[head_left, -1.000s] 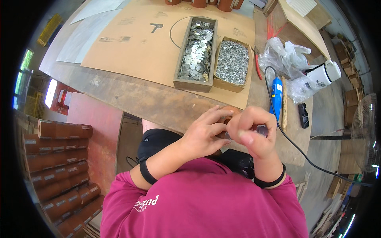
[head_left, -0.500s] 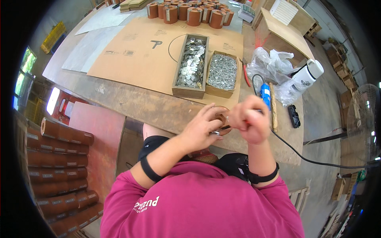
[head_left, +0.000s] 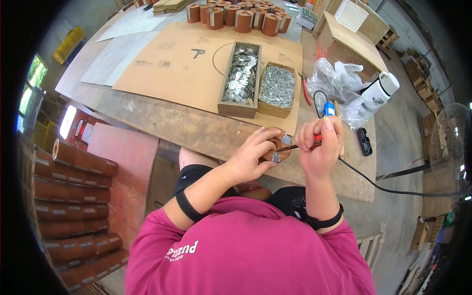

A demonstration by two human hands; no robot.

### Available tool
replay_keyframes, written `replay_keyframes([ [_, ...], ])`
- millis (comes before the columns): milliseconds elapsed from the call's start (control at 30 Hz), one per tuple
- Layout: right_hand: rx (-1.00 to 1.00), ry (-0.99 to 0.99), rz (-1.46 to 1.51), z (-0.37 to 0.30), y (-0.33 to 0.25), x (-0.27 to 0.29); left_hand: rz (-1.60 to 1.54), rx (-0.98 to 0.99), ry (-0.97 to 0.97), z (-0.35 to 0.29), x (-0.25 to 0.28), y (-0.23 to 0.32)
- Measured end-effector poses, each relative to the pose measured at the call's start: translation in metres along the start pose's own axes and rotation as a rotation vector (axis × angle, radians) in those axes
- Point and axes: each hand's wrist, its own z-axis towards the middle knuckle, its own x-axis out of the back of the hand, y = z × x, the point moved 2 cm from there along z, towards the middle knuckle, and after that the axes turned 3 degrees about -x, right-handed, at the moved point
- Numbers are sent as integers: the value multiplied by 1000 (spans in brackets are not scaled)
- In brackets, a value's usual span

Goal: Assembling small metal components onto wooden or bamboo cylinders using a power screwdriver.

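My left hand (head_left: 254,153) is wrapped round a short brown cylinder (head_left: 280,132) at the table's front edge. Small grey metal plates (head_left: 276,157) show on its near side and right side. My right hand (head_left: 320,140) is closed on a screwdriver (head_left: 318,137) with a red handle. Its thin dark shaft points left and reaches the cylinder between the metal plates; whether the tip touches a screw is hidden. Beyond my hands stand a wooden box of flat metal plates (head_left: 241,73) and a carton of small metal fasteners (head_left: 278,86).
A blue corded tool (head_left: 329,109) lies beside a wooden stick, its black cable (head_left: 388,191) running right. Red-handled pliers (head_left: 306,91), plastic bags (head_left: 334,76), a white bottle (head_left: 381,91) and a black case (head_left: 364,142) sit rightward. Several brown cylinders (head_left: 243,21) stand far; brown rolls (head_left: 73,196) are stacked left.
My right hand has turned and moved slightly right and lower, so the screwdriver's red handle and shaft show clearly. The left hand still holds the cylinder, whose metal plates are more visible.
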Motion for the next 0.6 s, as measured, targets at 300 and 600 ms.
replay_keyframes([
  [300,-47,-27,20,-3,1,2,-21,91,30,-2,-1,9],
  [600,-307,-469,-81,18,-3,-1,-16,61,36,3,0,1],
])
